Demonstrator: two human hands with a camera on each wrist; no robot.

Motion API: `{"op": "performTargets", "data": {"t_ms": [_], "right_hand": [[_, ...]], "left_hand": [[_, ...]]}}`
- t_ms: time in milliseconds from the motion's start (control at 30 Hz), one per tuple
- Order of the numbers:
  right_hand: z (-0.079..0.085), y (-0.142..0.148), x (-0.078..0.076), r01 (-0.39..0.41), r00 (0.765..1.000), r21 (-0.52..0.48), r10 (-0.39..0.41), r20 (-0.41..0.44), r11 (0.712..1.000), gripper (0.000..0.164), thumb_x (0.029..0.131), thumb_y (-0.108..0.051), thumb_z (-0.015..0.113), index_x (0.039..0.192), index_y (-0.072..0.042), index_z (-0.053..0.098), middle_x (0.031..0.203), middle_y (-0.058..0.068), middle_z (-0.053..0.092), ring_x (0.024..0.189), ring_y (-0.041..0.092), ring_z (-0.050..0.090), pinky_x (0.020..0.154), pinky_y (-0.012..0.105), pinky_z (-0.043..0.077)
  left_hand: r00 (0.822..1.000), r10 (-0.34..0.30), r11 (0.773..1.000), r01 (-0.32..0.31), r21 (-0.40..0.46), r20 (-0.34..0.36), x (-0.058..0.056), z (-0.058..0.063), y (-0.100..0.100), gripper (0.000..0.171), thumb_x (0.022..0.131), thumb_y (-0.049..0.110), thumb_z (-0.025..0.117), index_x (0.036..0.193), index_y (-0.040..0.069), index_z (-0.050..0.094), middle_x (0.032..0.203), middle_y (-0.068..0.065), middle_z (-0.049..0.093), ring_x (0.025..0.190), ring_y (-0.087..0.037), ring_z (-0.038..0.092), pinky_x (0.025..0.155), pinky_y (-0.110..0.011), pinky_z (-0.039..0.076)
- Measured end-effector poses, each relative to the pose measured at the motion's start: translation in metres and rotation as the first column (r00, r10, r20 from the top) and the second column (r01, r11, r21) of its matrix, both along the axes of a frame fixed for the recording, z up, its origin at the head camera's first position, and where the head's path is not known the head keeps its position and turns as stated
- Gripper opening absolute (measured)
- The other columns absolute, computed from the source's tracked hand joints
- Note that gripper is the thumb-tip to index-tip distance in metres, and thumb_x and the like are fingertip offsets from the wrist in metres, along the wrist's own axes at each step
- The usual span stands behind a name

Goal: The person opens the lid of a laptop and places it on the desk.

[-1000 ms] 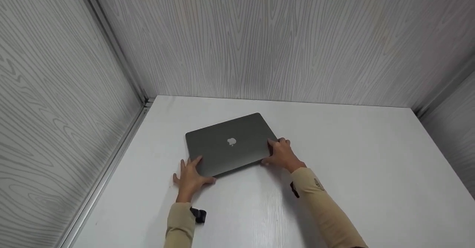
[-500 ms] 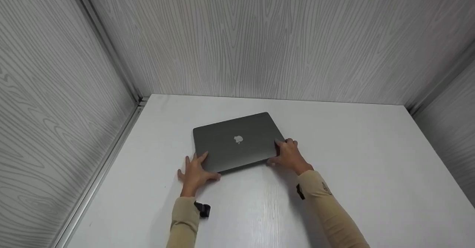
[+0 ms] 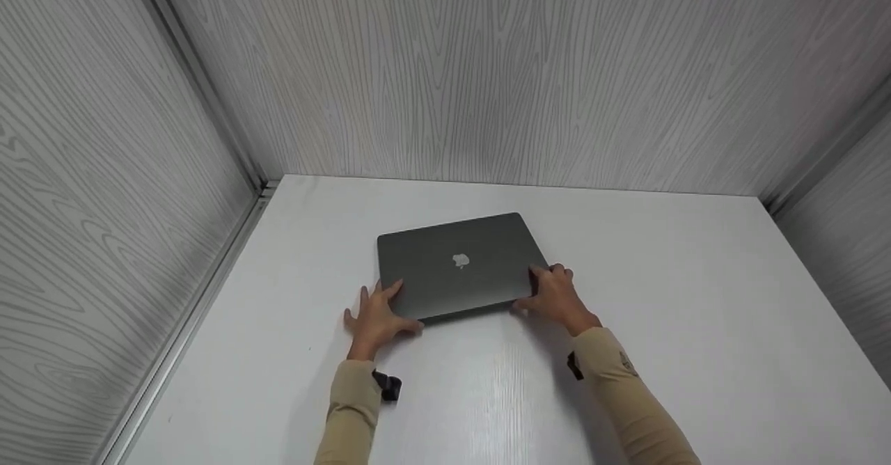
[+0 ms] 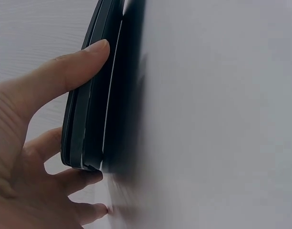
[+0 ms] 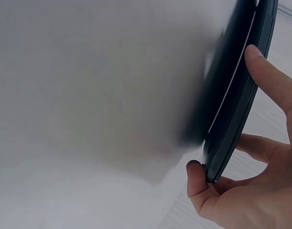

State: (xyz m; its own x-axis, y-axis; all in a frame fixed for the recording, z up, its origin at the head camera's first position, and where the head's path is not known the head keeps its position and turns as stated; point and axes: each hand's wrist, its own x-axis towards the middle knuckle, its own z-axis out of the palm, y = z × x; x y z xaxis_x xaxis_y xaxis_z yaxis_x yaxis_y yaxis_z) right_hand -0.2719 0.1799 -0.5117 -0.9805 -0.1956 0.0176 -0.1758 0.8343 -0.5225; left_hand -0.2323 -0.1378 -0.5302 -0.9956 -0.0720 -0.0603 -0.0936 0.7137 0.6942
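A closed dark grey laptop (image 3: 459,264) with a pale apple logo lies on the white table, turned a little so its right end is farther back. My left hand (image 3: 374,320) grips its near left corner. In the left wrist view the thumb (image 4: 81,67) presses the front edge, with other fingers spread along the side. My right hand (image 3: 555,294) holds the near right corner. In the right wrist view its thumb (image 5: 269,76) lies on the front edge and a fingertip curls round the corner.
The white table (image 3: 661,298) reaches to a wood-grain back panel (image 3: 452,68). Similar panels rise at the left (image 3: 83,207) and right. A metal rail (image 3: 188,319) runs along the left edge. Small black devices sit at both sleeve cuffs.
The laptop has slid to the right across the table and turned slightly clockwise, its front edge now nearer level. Both hands have moved with it, keeping their hold at the near corners.
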Motion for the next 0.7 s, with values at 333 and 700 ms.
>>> {"op": "performTargets", "data": {"t_ms": [333,700], "right_hand": [[-0.002,0.017,0.006,0.010,0.999,0.024,-0.009,-0.033,1.000,0.084,0.079,-0.025,0.089,0.138,0.017,0.049,0.125,0.044,0.048,0.115,0.057,0.044,0.096,0.061,0.043],[-0.002,0.030,0.018,0.065,0.998,0.000,-0.065,0.014,0.998,0.089,0.079,-0.028,0.089,0.143,0.015,0.044,0.128,0.045,0.042,0.118,0.057,0.041,0.095,0.062,0.044]], "left_hand": [[0.998,-0.044,0.999,0.044,-0.006,-0.043,-0.007,0.000,0.014,0.092,0.064,0.026,0.098,0.144,0.007,0.057,0.156,-0.028,0.036,0.149,-0.049,0.016,0.109,-0.077,0.006],[0.997,-0.072,0.997,0.072,-0.007,-0.005,-0.013,0.000,0.028,0.094,0.063,0.025,0.098,0.146,0.012,0.057,0.158,-0.024,0.035,0.148,-0.053,0.013,0.111,-0.074,0.005]]}}
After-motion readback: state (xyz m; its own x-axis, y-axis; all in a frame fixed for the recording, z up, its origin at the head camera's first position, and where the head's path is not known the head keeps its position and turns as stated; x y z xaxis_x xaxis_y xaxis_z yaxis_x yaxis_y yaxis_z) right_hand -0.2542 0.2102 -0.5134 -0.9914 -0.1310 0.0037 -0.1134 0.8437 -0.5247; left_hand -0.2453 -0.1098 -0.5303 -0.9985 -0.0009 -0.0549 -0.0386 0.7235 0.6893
